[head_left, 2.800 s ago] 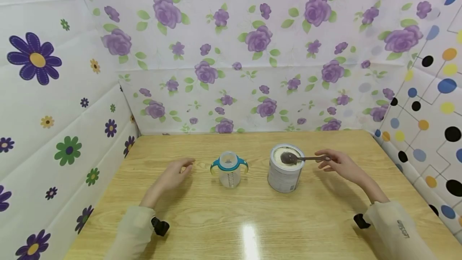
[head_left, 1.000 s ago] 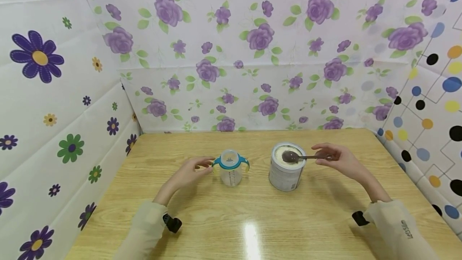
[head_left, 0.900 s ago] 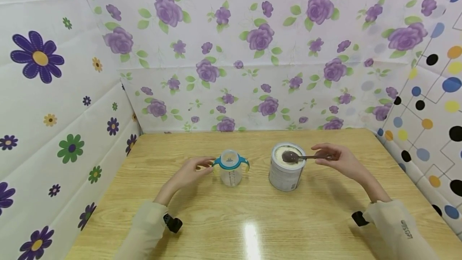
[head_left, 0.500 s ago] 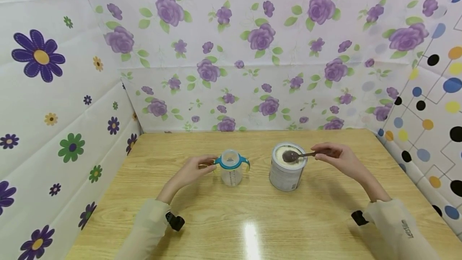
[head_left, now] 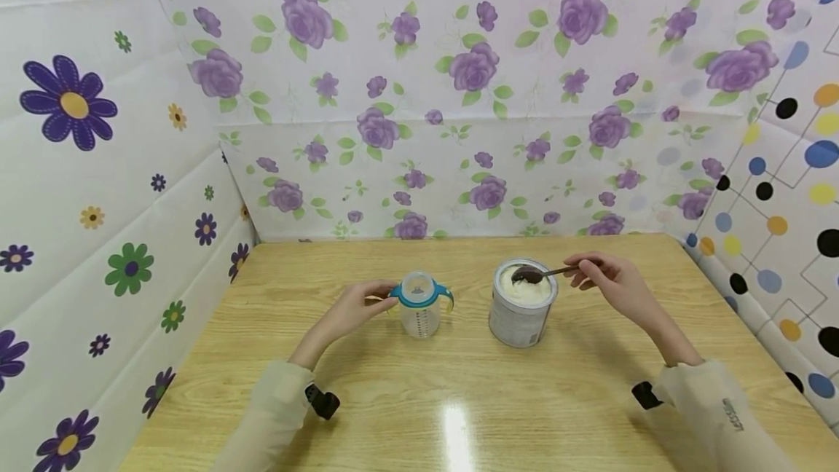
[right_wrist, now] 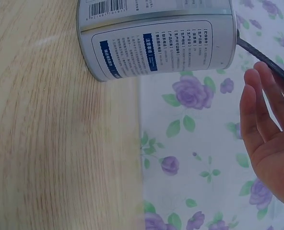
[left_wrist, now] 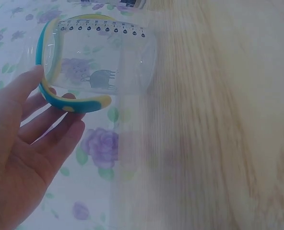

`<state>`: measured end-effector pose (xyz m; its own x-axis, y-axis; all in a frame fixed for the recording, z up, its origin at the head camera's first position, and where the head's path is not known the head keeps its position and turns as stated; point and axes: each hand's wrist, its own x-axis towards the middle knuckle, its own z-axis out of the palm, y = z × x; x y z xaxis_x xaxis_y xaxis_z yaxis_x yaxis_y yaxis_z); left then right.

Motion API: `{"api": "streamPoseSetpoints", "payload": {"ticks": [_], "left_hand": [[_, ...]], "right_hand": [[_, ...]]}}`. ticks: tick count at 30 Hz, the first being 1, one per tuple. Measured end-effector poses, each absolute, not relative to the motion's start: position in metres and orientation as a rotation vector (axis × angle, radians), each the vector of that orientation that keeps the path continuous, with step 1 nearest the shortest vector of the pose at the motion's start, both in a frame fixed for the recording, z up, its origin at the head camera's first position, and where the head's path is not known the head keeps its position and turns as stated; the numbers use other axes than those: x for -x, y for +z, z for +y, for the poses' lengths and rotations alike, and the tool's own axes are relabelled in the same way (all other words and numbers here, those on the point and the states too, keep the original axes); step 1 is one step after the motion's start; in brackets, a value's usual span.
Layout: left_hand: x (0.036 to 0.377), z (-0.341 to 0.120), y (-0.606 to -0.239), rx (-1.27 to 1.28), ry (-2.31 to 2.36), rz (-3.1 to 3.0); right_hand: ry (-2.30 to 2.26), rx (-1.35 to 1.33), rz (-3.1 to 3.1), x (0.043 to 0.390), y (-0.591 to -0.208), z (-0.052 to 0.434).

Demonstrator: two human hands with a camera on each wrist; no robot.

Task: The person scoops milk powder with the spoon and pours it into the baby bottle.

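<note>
Bottle (head_left: 419,307), clear with teal handles, stood left of centre on the wooden table (head_left: 459,399); the left hand (head_left: 354,308) curled its fingers round the near handle. The left wrist view alone showed the printed measuring marks and an animal on its side. To the right, the open tin (head_left: 522,304) held pale powder, and the right hand (head_left: 612,282) pinched the spoon (head_left: 534,274), its bowl over the powder. Only the right wrist view showed the tin's label (right_wrist: 156,48). Bare wood lay nearest the person, with papered walls (head_left: 459,166) close behind and at both sides.
</note>
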<state>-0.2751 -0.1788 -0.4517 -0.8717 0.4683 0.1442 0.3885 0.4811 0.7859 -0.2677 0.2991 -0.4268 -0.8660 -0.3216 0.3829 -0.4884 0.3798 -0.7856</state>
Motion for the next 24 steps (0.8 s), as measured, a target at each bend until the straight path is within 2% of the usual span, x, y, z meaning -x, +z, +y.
{"api": "streamPoseSetpoints", "payload": {"ticks": [24], "left_hand": [[0.279, -0.178, -0.455, -0.764, 1.355, 2.665]], "right_hand": [[1.190, -0.864, -2.297, 0.259, -0.418, 0.276]]}}
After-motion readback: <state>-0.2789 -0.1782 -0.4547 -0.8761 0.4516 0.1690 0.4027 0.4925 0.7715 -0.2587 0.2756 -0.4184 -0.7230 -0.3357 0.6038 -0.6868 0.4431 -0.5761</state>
